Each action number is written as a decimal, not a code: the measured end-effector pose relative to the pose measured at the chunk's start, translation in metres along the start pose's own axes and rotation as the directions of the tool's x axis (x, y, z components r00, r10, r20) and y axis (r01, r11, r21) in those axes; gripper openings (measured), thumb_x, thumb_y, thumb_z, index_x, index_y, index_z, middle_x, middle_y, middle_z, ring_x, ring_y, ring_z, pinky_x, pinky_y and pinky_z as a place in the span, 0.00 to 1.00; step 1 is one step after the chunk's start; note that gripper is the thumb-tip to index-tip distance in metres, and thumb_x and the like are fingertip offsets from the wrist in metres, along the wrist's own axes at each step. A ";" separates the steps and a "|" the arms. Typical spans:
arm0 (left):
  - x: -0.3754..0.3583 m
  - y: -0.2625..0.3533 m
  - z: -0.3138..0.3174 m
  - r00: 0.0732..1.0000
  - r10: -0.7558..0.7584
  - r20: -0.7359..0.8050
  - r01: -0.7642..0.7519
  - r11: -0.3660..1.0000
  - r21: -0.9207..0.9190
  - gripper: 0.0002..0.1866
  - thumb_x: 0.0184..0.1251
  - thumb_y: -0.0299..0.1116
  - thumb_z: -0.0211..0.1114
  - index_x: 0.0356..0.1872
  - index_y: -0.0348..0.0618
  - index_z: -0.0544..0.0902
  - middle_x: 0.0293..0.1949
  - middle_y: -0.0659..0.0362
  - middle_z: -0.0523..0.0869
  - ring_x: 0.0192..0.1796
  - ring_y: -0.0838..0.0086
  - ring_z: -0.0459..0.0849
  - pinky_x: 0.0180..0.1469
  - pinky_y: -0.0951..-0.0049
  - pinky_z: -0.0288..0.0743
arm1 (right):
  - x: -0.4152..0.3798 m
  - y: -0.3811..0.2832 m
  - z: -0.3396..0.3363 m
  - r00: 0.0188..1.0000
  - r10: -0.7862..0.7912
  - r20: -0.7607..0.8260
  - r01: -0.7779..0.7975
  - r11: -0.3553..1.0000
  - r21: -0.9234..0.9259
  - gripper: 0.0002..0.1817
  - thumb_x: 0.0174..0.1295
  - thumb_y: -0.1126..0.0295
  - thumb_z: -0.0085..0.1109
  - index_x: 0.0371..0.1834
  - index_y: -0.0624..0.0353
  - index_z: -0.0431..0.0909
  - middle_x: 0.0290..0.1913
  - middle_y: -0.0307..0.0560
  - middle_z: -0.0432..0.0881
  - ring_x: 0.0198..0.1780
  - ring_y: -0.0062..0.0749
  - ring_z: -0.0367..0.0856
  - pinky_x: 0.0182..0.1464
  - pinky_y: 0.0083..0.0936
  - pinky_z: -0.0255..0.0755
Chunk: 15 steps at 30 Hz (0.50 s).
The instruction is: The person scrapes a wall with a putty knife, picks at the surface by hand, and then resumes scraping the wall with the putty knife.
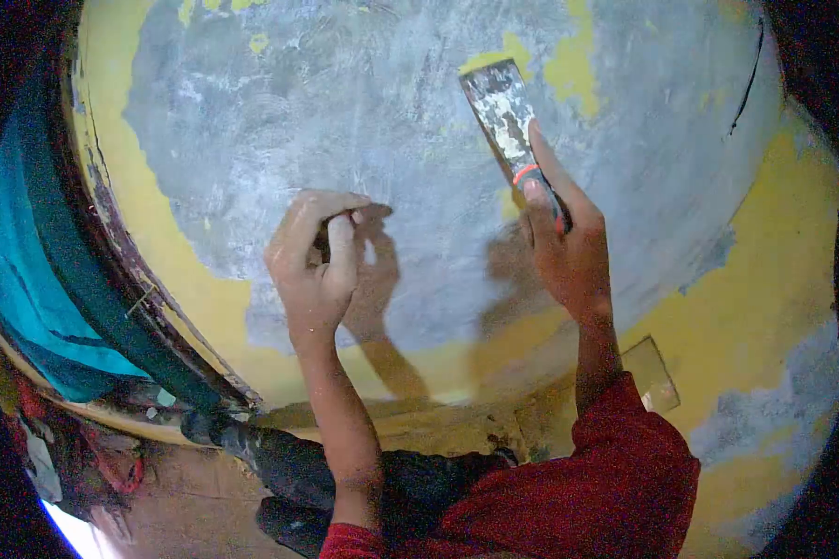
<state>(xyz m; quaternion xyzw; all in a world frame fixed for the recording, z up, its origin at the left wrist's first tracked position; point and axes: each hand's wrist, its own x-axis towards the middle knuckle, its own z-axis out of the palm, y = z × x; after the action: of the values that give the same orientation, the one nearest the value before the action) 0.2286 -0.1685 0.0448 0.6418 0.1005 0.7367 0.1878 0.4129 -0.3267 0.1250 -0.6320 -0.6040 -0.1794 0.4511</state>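
Observation:
My right hand (569,224) grips a putty knife (499,107) by its dark handle with red parts. Its wide metal blade, smeared with pale filler, points up, and its far edge lies at the wall by a yellow patch. The wall (419,140) is yellow paint with a large scraped grey area. To the left of the knife, my left hand (312,247) is raised before the grey area, fingers curled towards the thumb. What the curled fingers hold, if anything, is hidden. Both hands cast shadows on the wall.
A teal curtain (42,261) hangs at the left beside a dark, worn frame edge (126,233). A square plate (650,373) sits low on the wall at the right. Dark cloth items (112,456) lie at the lower left. A thin black wire (748,79) shows upper right.

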 end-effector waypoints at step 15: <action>0.002 0.000 0.000 1.000 0.012 0.000 -0.012 1.000 0.001 0.09 0.66 0.17 0.58 0.37 0.37 0.87 0.33 0.56 0.87 0.34 0.71 0.85 0.38 0.72 0.77 | -0.001 -0.002 0.003 0.998 0.057 -0.004 -0.056 0.997 0.060 0.29 0.82 0.57 0.49 0.80 0.60 0.67 0.65 0.45 0.84 0.33 0.15 0.71 0.38 0.19 0.73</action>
<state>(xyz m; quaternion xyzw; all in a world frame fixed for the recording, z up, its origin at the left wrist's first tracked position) 0.2282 -0.1681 0.0468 0.6426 0.0970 0.7377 0.1831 0.4097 -0.3252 0.1231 -0.6346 -0.5897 -0.1501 0.4765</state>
